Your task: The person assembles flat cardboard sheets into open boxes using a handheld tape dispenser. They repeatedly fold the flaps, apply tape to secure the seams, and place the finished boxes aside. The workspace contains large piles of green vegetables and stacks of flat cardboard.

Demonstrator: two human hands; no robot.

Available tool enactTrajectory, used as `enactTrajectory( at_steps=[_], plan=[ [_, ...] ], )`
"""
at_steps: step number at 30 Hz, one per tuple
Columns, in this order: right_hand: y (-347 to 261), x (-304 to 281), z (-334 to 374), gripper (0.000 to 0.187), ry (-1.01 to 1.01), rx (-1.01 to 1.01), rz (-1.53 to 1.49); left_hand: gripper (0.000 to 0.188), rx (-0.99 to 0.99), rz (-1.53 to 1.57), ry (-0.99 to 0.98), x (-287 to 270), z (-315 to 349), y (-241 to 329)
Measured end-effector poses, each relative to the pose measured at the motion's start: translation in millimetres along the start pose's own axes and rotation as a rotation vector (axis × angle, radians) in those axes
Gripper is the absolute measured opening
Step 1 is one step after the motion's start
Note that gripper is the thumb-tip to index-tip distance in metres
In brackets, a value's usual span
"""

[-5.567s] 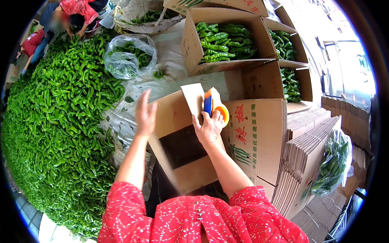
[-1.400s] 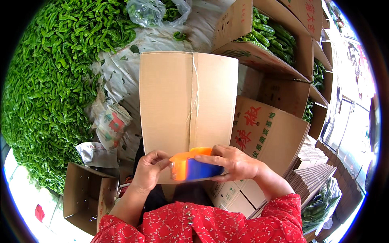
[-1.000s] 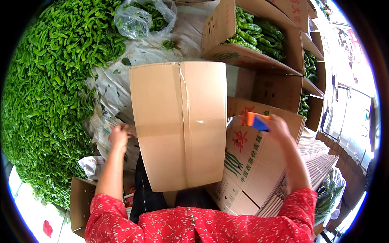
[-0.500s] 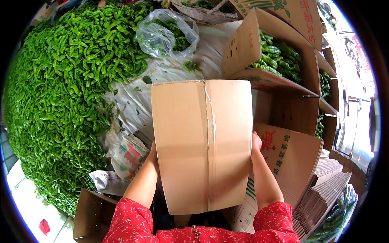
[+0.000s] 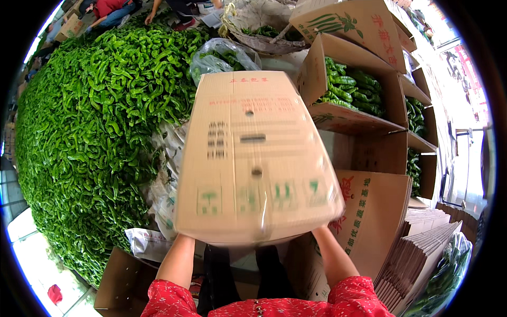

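Observation:
I hold a cardboard box point(image 5: 259, 158) in front of me, one printed side facing up at me. My left hand point(image 5: 184, 239) grips its near left corner from below, and my right hand point(image 5: 320, 231) grips the near right corner. The fingers of both hands are hidden under the box. Print blurs slightly on its near part. To the left spreads a huge heap of green peppers point(image 5: 90, 142). Just beyond the box's far edge, a clear plastic bag point(image 5: 224, 55) has peppers in it.
Open cartons of green peppers point(image 5: 354, 84) stand at the right. Nearer, a printed carton point(image 5: 369, 222) leans beside flattened cardboard point(image 5: 422, 248) and a bag of greens point(image 5: 449, 274). An open carton point(image 5: 124, 280) sits at lower left. Other people point(image 5: 111, 8) work beyond the heap.
The box has tipped, so a printed side now faces me instead of the plain taped one. My hands have moved down to its near corners, and the view takes in more of the far side.

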State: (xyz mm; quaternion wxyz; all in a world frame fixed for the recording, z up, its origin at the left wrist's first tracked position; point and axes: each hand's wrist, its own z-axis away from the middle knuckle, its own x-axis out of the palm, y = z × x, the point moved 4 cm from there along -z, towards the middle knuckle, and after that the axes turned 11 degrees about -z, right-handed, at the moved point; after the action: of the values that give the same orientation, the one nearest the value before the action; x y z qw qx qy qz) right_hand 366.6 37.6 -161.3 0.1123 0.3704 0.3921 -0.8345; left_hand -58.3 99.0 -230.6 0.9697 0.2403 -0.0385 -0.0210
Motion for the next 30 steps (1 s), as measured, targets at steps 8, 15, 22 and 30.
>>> enactTrajectory(
  at_steps=[8, 15, 22, 30],
  plan=[
    [83.1, 21.7, 71.6, 0.059, -0.226, 0.039, 0.578, 0.036, 0.123, 0.117, -0.071, 9.8, 1.7, -43.7],
    [-64.7, -103.4, 83.3, 0.067, 0.238, -0.219, -0.01, 0.025, 0.761, -0.28, 0.125, 57.0, 108.0, 76.3],
    [-195.8, -63.5, 92.9, 0.071, -0.619, -0.723, -0.241, 0.036, 0.205, 0.208, -0.652, 116.9, 146.3, 106.3],
    [-202.5, -34.6, 69.5, 0.083, -0.786, -0.679, -0.06, 0.005, 0.349, -0.016, -0.281, 85.4, 116.0, 123.1]
  ],
)
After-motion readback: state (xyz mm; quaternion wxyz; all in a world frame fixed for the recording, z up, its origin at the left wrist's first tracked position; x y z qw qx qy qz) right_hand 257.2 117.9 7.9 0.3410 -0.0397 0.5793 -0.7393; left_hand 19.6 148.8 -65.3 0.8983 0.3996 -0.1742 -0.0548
